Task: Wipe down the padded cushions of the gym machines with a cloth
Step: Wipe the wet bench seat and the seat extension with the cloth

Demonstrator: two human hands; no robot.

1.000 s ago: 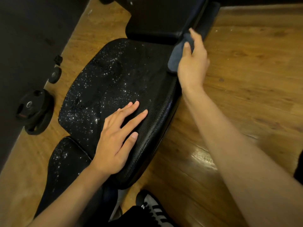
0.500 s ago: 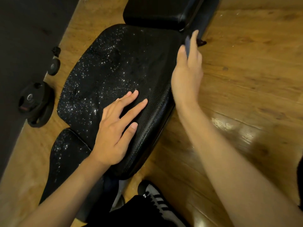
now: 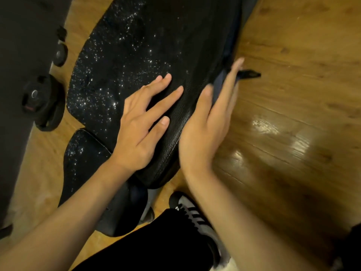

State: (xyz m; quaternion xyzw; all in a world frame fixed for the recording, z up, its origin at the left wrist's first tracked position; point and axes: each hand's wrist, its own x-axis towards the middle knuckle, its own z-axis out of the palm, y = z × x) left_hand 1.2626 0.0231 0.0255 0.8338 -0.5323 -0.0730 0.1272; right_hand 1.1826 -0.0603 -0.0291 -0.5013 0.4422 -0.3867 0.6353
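The seat pad (image 3: 148,61) runs long from bottom-centre, near the person's shoe (image 3: 192,209), up and away toward top-right, w/ its right side edge facing the wooden floor (image 3: 293,114). That edge is what the next stroke turns on. The right hand (image 3: 207,132) sits flat against it, fingers straight and together, palm turned in toward the pad, pinning a dark blue cloth (image 3: 219,83) betw. palm and vinyl; only a strip of cloth shows past the fingers, plus a small dark tab (image 3: 249,74) sticking out over the floor. So the cloth lies on the pad's right flank, about mid-length, and the right hand is clearly the one on it. The left hand (image 3: 142,126) is on top of the pad, fingers spread, palm down, holding nothing, prob. just bracing. The hand's fingers point up along the pad's long axis, so a wipe would likely run lengthwise along the edge. The top surface left of the left hand is speckled w/ bright droplets or flecks, can't tell which, so I'd judge that area not yet wiped. A smaller pad (image 3: 82,153) below-left is speckled too. Weight plates (image 3: 42,100) lie on the floor further left.
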